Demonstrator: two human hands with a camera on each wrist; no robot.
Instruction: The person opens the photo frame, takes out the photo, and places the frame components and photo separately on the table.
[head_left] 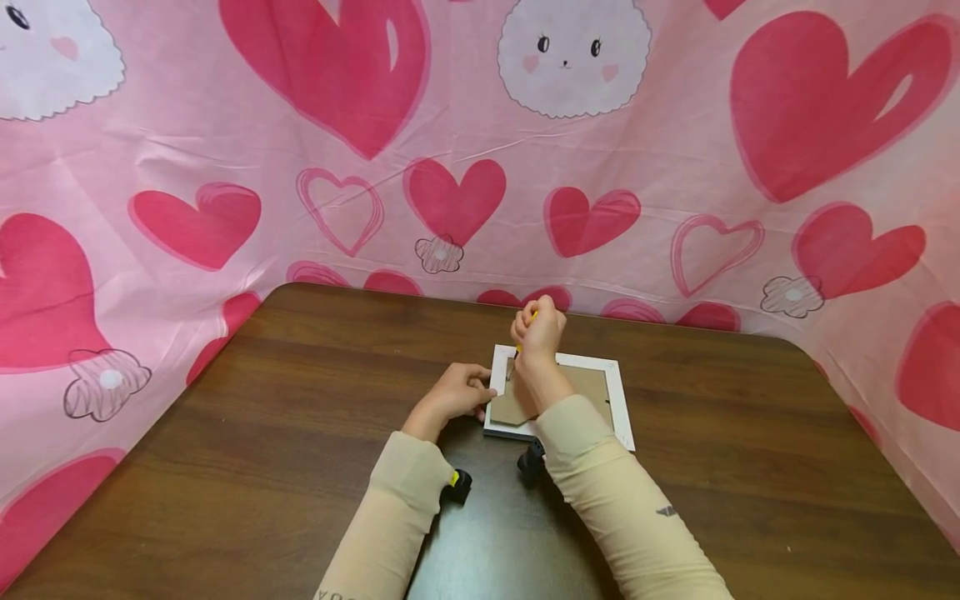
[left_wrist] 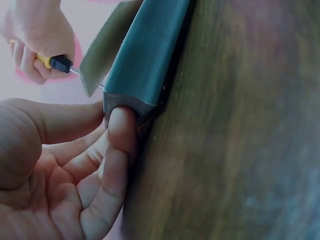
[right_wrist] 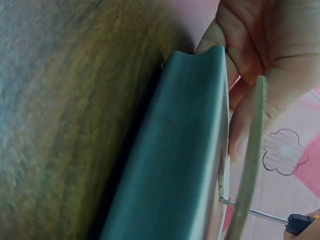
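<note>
Tabletop (head_left: 337, 358): board (head_left: 585, 387) tilted from frame (head_left: 621, 408); right hand (head_left: 540, 335) grips screwdriver (left_wrist: 61, 63).

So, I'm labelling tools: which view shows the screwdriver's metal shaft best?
The right wrist view: a long stretch of shaft shows, reaching the frame, with the backing board crossing it. The left wrist view shows only short bits beside the board; the head view shows it small.

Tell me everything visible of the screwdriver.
The screwdriver has a yellow handle with a black collar and a thin, straight shaft that looks like metal. The right hand grips the handle, hiding much of it. It is tilted, shaft downward, its end at the inner edge of the white-backed frame; the tip's shape cannot be made out.
</note>
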